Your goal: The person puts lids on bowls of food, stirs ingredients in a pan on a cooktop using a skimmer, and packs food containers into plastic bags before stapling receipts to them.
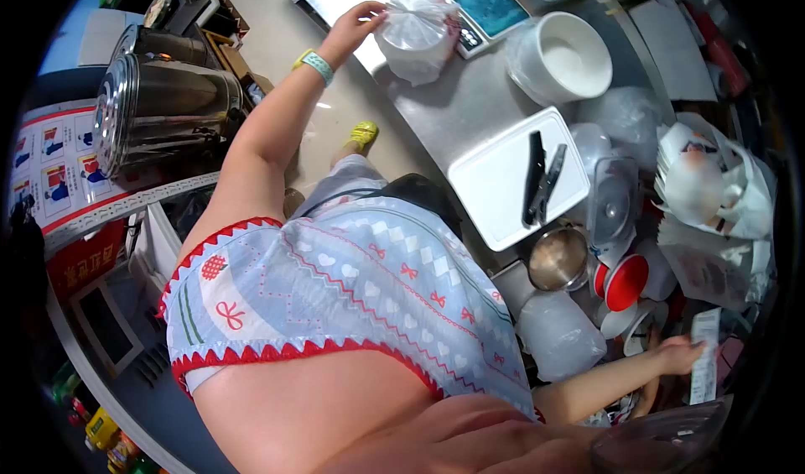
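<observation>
My left hand [365, 25], with a pale green band on its wrist, pinches the side of a tied white plastic bag [417, 42] on the metal table. Something round and white shows through the bag's plastic. At the lower right, my right hand [681, 355] is closed on a long white printed packet [705, 358]. A scale [490, 8] with a blue-green top lies just beyond the bag. Nearer to me, a black-handled tool [534, 176] and a dark tool beside it [552, 180] rest on a white lid or board [495, 184].
White tubs [574, 54] stand right of the scale. A metal bowl [558, 258], a red lid [626, 282], bagged containers [560, 335] and white plastic bags [713, 180] crowd the right side. Large metal canisters [172, 109] are at the left. The table's edge [394, 101] runs diagonally.
</observation>
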Motion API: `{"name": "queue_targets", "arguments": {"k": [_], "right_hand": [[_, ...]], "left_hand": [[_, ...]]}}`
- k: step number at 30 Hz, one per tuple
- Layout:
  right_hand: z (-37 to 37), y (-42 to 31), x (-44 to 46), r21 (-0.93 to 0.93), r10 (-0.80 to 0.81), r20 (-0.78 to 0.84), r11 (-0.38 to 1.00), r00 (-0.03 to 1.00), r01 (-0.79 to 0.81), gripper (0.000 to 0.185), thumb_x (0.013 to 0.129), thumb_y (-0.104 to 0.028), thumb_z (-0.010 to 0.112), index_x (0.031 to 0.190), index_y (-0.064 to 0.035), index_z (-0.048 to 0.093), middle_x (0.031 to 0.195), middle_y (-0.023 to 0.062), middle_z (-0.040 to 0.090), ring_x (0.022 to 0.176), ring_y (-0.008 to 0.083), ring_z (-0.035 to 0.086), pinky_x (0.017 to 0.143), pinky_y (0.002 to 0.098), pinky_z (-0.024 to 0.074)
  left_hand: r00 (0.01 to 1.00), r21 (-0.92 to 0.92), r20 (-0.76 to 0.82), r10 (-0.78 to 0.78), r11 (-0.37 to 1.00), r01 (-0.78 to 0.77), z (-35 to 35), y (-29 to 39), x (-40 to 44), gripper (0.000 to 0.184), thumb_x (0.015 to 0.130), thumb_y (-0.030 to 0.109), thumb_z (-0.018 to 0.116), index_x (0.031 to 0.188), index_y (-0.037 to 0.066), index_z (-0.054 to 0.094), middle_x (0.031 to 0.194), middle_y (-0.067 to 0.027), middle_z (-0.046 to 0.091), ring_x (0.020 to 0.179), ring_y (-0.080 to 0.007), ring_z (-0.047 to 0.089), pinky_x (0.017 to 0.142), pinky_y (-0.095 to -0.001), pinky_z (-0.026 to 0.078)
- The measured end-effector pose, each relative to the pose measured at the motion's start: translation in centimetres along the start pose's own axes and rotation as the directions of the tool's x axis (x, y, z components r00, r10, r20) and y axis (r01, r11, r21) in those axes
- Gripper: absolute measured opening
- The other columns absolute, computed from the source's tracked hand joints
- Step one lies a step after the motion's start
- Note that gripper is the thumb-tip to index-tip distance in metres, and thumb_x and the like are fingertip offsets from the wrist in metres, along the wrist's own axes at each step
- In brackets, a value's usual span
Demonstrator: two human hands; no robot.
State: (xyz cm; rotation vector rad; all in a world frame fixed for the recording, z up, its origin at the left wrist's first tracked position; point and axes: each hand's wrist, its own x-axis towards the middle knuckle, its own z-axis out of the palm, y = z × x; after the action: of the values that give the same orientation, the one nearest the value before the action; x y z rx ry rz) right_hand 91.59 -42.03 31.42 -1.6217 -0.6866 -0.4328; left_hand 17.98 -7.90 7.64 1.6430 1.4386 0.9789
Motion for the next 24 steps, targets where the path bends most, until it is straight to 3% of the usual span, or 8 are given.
{"name": "queue_targets", "arguments": {"k": [2, 3, 6, 9, 11, 17, 20, 24], "right_hand": [[2.9, -7.1, -11.4, 0.35, 0.342, 0.334, 0.82, 0.878, -0.452, 0.032, 0.089, -0.012, 0.048, 0.12, -0.002, 0.048, 0.118, 0.0186, 0.054, 0.105, 0.0246, 0.056, 0.094, 0.0412, 0.0443], [3.0, -6.5, -16.2, 0.223, 0.047, 0.607, 0.948, 0.793, -0.227, 0.034, 0.09, -0.018, 0.047, 0.12, -0.0014, 0.046, 0.119, 0.0179, 0.054, 0.11, 0.0269, 0.053, 0.098, 0.0425, 0.0412], [11.8, -14.5, -30.9, 0.284, 0.216, 0.852, 0.574, 0.476, -0.768, 0.019, 0.087, -0.01, 0.048, 0.088, 0.0026, 0.062, 0.111, 0.0149, 0.053, 0.109, 0.0285, 0.051, 0.097, 0.0426, 0.0435], [19.6, -18.6, -41.3, -0.156, 0.447, 0.89, 0.488, 0.092, -0.859, 0.022, 0.093, -0.012, 0.053, 0.111, -0.0018, 0.059, 0.099, 0.0044, 0.058, 0.086, 0.0162, 0.056, 0.082, 0.0282, 0.0462], [25.9, -20.6, -47.3, 0.017, 0.287, 0.882, 0.772, 0.373, -0.636, 0.03, 0.097, -0.022, 0.05, 0.119, -0.0009, 0.05, 0.082, 0.0018, 0.054, 0.07, 0.0088, 0.055, 0.06, 0.0243, 0.0483], [34.4, -21.3, -53.8, 0.172, 0.293, 0.757, 0.773, 0.584, -0.61, 0.023, 0.097, -0.014, 0.046, 0.116, -0.0021, 0.05, 0.112, 0.0099, 0.057, 0.101, 0.0156, 0.052, 0.089, 0.0301, 0.0418], [35.0, -20.3, -52.8, 0.35, 0.511, 0.746, 0.244, 0.427, -0.904, 0.015, 0.089, -0.009, 0.047, 0.094, -0.003, 0.06, 0.11, 0.012, 0.06, 0.1, 0.0206, 0.057, 0.088, 0.0335, 0.044], [34.0, -18.5, -53.0, 0.054, 0.634, 0.725, 0.339, 0.27, -0.939, 0.015, 0.093, -0.011, 0.047, 0.094, -0.0028, 0.06, 0.1, 0.0065, 0.062, 0.086, 0.0143, 0.06, 0.081, 0.0296, 0.0467]], "left_hand": [[0.997, -0.122, 0.075, 0.003, 0.992, 0.006, 0.0, -1.9, 1.3, 0.028, 0.093, 0.019, 0.058, 0.115, 0.002, 0.058, 0.102, -0.0045, 0.063, 0.095, -0.0118, 0.057, 0.085, -0.0247, 0.045], [0.995, -0.153, 0.098, 0.003, 0.988, 0.012, -0.3, -2.3, 1.4, 0.028, 0.093, 0.019, 0.059, 0.115, 0.001, 0.058, 0.102, -0.0047, 0.062, 0.095, -0.0111, 0.057, 0.086, -0.0242, 0.045], [0.991, -0.268, 0.129, -0.02, 0.962, 0.055, -0.6, -4.1, 1.7, 0.028, 0.09, 0.023, 0.062, 0.11, 0.003, 0.062, 0.096, -0.006, 0.066, 0.089, -0.0127, 0.059, 0.082, -0.0254, 0.047], [0.985, -0.137, 0.171, 0.001, 0.99, 0.023, -1.5, -4.2, 2.6, 0.022, 0.091, 0.021, 0.06, 0.102, 0.002, 0.062, 0.089, -0.0071, 0.066, 0.082, -0.0134, 0.06, 0.076, -0.0275, 0.048], [0.98, -0.039, 0.164, 0.111, 0.994, -0.106, -2.1, -3.2, 2.8, 0.02, 0.092, 0.019, 0.056, 0.101, 0.001, 0.058, 0.085, -0.0122, 0.065, 0.077, -0.0222, 0.062, 0.073, -0.0313, 0.049], [0.884, 0.011, 0.109, 0.454, 0.889, -0.457, -2.6, -2.0, 5.0, 0.052, 0.082, 0.033, 0.068, 0.121, 0.003, 0.05, 0.113, -0.0206, 0.057, 0.103, -0.035, 0.056, 0.09, -0.0399, 0.044], [0.837, -0.029, 0.273, 0.475, 0.874, -0.486, -1.8, -1.5, 5.5, 0.068, 0.074, 0.036, 0.074, 0.127, 0.006, 0.045, 0.123, -0.0215, 0.051, 0.113, -0.0392, 0.049, 0.098, -0.043, 0.038], [0.75, -0.117, 0.431, 0.502, 0.855, -0.505, -1.5, -3.2, 8.8, 0.063, 0.075, 0.028, 0.073, 0.129, 0.011, 0.045, 0.128, -0.0193, 0.05, 0.12, -0.0387, 0.046, 0.103, -0.0426, 0.034]]}}
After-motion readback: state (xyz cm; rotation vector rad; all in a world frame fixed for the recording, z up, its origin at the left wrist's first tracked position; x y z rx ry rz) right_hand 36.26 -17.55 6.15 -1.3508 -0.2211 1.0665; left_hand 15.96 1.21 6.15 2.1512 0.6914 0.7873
